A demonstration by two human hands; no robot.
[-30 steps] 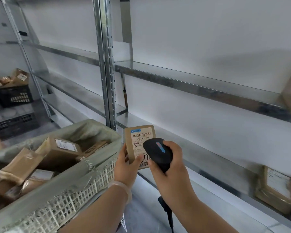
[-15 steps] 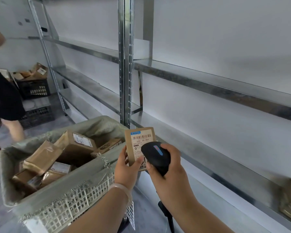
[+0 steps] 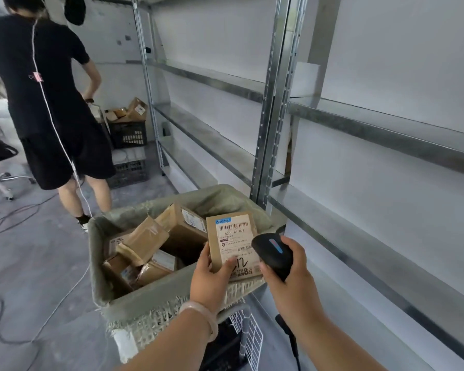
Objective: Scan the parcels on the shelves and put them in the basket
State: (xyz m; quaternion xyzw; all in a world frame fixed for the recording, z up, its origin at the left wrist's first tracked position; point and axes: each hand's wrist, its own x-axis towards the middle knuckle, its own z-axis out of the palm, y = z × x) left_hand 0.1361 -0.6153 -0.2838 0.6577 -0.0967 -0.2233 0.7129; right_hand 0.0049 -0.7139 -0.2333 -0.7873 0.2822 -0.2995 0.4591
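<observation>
Two hands meet above the near right corner of the basket (image 3: 145, 307), a white lattice one lined with grey-green cloth. The left hand (image 3: 212, 279) grips a flat brown parcel (image 3: 225, 253) by its lower left edge, thumb curled over the front and fingers behind, holding it upright with the face toward the camera. Its white label (image 3: 235, 234) has a blue logo strip at the top that is too small to read, a barcode under it, the printed number "530- 05 094", and a second, smaller barcode lower down. Below that, "12" is written by hand in black, and the bottom line of print ends in "8元". The right hand (image 3: 292, 285) is clamped around a black scanner (image 3: 273, 254) with a blue and red mark on its head, just beside the parcel's right edge; its cord (image 3: 292, 344) hangs down from the wrist. A pale bracelet (image 3: 201, 314) sits on the left wrist. Several other parcels (image 3: 145, 241) lie jumbled inside the basket, their labels blurred. Metal shelves (image 3: 359, 245) run along the right. At far left a second person (image 3: 46, 89) in black stands turned away, near stacked black crates (image 3: 127, 135) that hold more boxes
</observation>
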